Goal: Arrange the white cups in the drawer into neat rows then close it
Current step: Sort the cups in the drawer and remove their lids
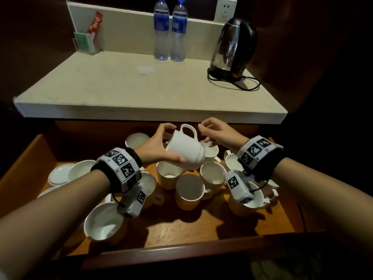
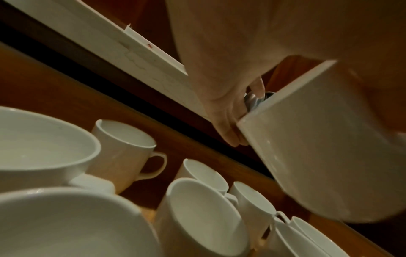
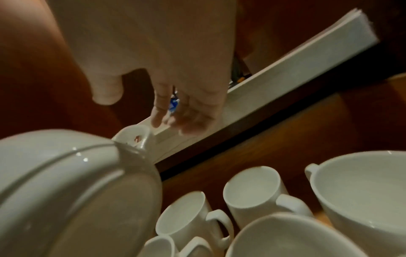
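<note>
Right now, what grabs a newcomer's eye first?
The white mug held tilted on its side above the open drawer, in the left hand, with the right hand hovering by its handle. Below it lies a jumble of white cups; behind stands a shiny kettle.

At least eleven white cups point(image 1: 185, 152), two water bottles point(image 1: 161, 31), one kettle point(image 1: 232, 45), one drawer point(image 1: 181, 229).
</note>
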